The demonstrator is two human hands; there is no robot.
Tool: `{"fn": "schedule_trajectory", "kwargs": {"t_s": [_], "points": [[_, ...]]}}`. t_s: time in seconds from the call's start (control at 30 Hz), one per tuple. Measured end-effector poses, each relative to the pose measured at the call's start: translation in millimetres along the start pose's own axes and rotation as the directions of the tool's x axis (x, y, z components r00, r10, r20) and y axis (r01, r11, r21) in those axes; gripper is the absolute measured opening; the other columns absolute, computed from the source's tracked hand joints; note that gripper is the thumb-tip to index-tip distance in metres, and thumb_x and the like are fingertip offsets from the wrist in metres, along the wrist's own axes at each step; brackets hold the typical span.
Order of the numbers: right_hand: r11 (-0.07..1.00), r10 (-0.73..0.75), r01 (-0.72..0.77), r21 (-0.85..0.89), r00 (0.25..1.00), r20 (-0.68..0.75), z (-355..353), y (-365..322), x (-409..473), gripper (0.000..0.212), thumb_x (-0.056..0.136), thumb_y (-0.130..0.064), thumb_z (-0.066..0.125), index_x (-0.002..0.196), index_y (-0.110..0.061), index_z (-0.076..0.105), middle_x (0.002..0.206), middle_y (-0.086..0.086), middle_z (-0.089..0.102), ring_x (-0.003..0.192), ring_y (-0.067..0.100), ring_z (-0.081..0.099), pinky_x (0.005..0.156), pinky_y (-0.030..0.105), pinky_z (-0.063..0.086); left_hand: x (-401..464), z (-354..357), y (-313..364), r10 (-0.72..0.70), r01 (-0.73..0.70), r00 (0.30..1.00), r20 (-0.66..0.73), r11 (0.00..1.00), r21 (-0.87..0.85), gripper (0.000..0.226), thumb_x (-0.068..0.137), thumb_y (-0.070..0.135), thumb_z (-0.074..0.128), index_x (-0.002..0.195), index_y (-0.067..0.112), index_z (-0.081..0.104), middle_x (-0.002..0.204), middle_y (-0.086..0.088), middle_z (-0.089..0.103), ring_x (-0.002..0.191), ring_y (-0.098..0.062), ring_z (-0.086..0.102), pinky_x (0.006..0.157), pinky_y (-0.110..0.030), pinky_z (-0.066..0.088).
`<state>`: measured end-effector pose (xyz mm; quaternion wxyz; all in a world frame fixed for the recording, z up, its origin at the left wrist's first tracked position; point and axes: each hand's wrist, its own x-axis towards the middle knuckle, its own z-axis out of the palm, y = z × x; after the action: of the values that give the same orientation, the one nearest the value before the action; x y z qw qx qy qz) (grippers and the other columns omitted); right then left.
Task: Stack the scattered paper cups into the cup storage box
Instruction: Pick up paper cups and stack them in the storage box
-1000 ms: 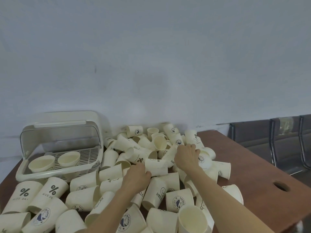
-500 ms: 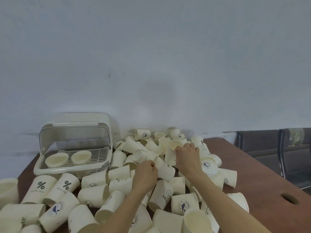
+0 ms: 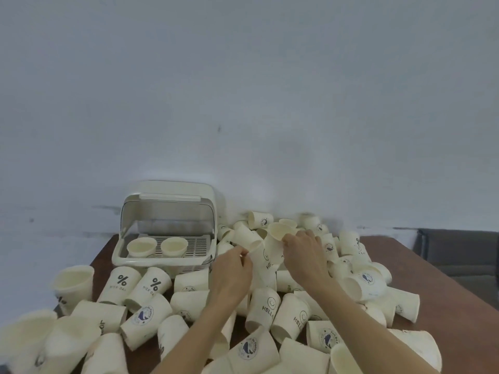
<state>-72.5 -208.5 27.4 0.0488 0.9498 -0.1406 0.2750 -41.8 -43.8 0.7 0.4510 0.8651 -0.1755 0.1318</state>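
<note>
Brown table (image 3: 445, 287) against pale wall (image 3: 243, 90)

A pale wall (image 3: 243, 90) rises behind the brown table (image 3: 445, 287); dark chairs (image 3: 459, 252) stand right.

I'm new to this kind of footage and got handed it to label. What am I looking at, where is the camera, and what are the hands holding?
There is no machine here: a person works with bare hands, filmed by one wide-angle camera worn on the head, looking forward and down. A brown table against a pale wall is littered with printed paper cups, most lying on their sides. At the back left stands the cup storage box, its clear lid flipped up, with two upright cups inside. The left hand grips the rim of one tilted cup; the right hand grips another cup, mouth up. The two cups are close together, perhaps about to be nested.
</note>
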Motion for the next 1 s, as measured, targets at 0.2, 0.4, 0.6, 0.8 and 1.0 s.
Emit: {"fn": "schedule_trajectory", "kwargs": {"t_s": [0.2,0.4,0.6,0.8,1.0], "points": [[0.991,-0.083,0.088,0.1,0.995,-0.047,1.4,-44.3,5.0,0.021,0.093,-0.01,0.042,0.088,-0.013,0.062,0.08,0.006,0.059,0.085,0.026,0.046,0.074,0.034,0.033,3.0,-37.9,-20.2,-0.003,0.005,0.994,-0.109,1.0,0.023,0.016,0.094,0.023,0.05,0.095,0.021,0.067,0.081,0.009,0.064,0.077,-0.011,0.057,0.066,-0.025,0.04],[0.972,-0.127,0.13,0.194,0.992,-0.024,10.0,-96.1,15.5,0.026,0.095,-0.016,0.039,0.098,-0.014,0.065,0.086,0.006,0.063,0.092,0.028,0.051,0.083,0.037,0.038,7.9,-73.7,-48.2,-0.08,0.087,0.981,-0.177,0.996,0.034,0.015,0.094,0.025,0.05,0.091,0.023,0.065,0.082,0.009,0.065,0.077,-0.012,0.059,0.068,-0.033,0.049],[0.95,-0.159,0.157,0.272,0.987,-0.015,17.0,-156.1,24.9,0.022,0.09,-0.011,0.047,0.094,-0.014,0.068,0.083,0.01,0.065,0.087,0.031,0.053,0.068,0.035,0.031,9.0,-101.4,-73.9,-0.146,0.154,0.958,-0.248,0.988,0.013,0.015,0.094,0.027,0.051,0.085,0.023,0.063,0.077,0.009,0.064,0.072,-0.009,0.059,0.066,-0.032,0.051],[0.936,-0.185,0.212,0.281,0.975,-0.119,33.2,-204.3,40.7,0.016,0.066,0.004,0.067,0.063,-0.011,0.064,0.053,0.006,0.053,0.055,0.026,0.047,0.053,0.027,0.031,14.4,-129.0,-96.0,-0.148,0.158,0.937,-0.318,0.987,0.005,0.015,0.094,0.023,0.05,0.086,0.021,0.063,0.08,0.008,0.065,0.071,-0.008,0.056,0.056,-0.018,0.037],[0.951,-0.231,0.226,0.209,0.973,0.0,69.3,-220.2,56.5,0.019,0.083,-0.002,0.051,0.077,-0.014,0.065,0.075,0.007,0.062,0.077,0.028,0.055,0.062,0.03,0.034,27.5,-146.7,-119.2,-0.153,0.158,0.903,-0.401,0.987,-0.02,0.015,0.095,0.024,0.05,0.088,0.022,0.063,0.08,0.008,0.065,0.075,-0.014,0.06,0.07,-0.035,0.05]]}}
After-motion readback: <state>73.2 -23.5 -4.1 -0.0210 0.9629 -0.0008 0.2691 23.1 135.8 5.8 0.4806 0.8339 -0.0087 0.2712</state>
